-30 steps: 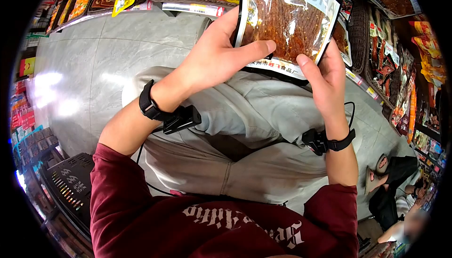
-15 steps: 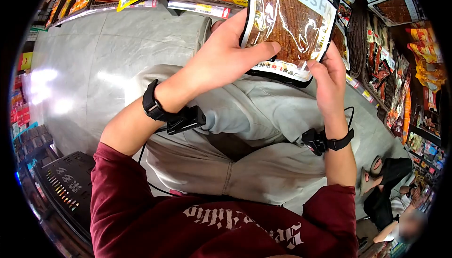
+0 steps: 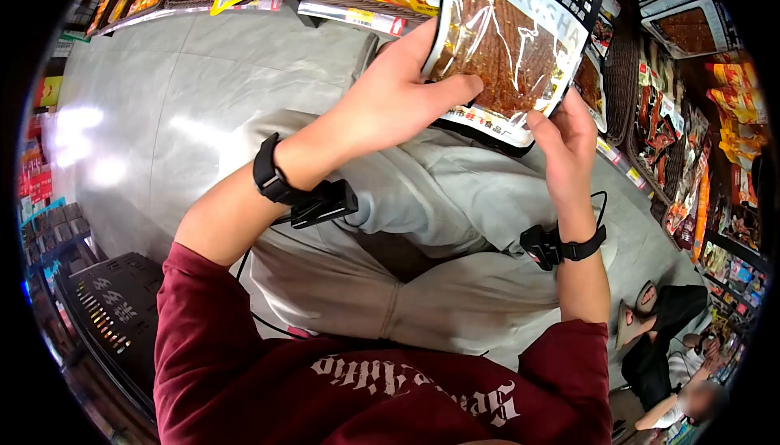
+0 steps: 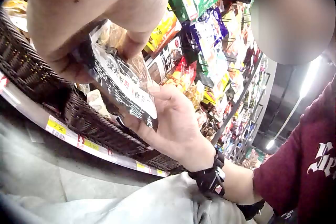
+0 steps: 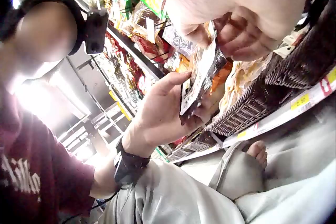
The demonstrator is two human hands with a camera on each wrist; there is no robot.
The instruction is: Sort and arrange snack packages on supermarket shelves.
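A flat black-and-white snack packet [image 3: 508, 47] with a see-through window showing brown strips is held up in both hands at the top of the head view. The left hand [image 3: 398, 88] grips its left side, thumb across the front. At the lower right corner the right hand [image 3: 565, 140] pinches it, thumb on the front and fingers behind. Both wrist views show the packet from its lower edge, in the left wrist view [image 4: 123, 79] and in the right wrist view [image 5: 199, 79]. Fingers behind the packet are partly hidden in the head view.
Wicker baskets [image 4: 100, 129] of packaged snacks line a shelf with price labels. More brown-strip packets [image 3: 691, 27] stand at the upper right. A black crate [image 3: 114, 307] is at the lower left. Another person [image 3: 678, 372] is low on the right. Grey tiled floor [image 3: 195, 79] shows.
The packet and both hands have shifted slightly right in the head view, and the packet is tilted more, showing more of its upper print. Both hands keep their hold.
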